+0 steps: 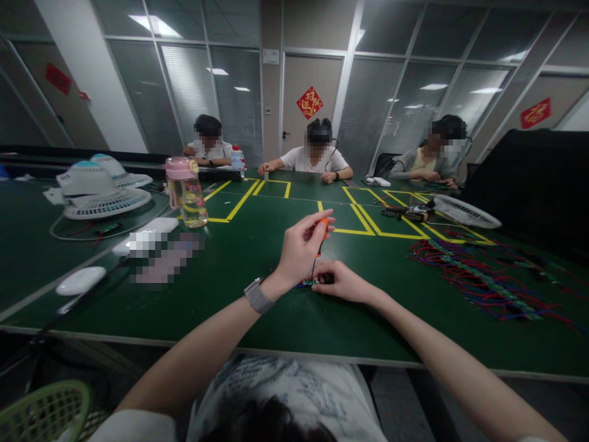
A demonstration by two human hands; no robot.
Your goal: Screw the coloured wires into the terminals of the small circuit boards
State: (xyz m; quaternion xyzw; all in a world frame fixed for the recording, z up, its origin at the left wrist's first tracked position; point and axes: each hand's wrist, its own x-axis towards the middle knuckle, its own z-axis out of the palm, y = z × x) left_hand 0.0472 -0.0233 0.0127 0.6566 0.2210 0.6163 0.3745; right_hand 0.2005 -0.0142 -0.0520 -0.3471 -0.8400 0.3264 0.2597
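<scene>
My left hand (299, 248), with a watch (258, 296) on its wrist, grips an orange-handled screwdriver (324, 229) that stands nearly upright. The shaft runs down to a small green circuit board (309, 283) on the table. My right hand (338, 281) rests low beside the shaft, its fingers pinched at the board's right edge. Those fingers hide part of the board, and the screwdriver's tip is too small to make out.
A pink-lidded bottle (188, 195) and white fan parts (108, 190) stand to the left on the green table (257, 331). Bundled boards with red and blue wires (483, 279) lie at right, near a dark screen (538, 190). Three people sit opposite.
</scene>
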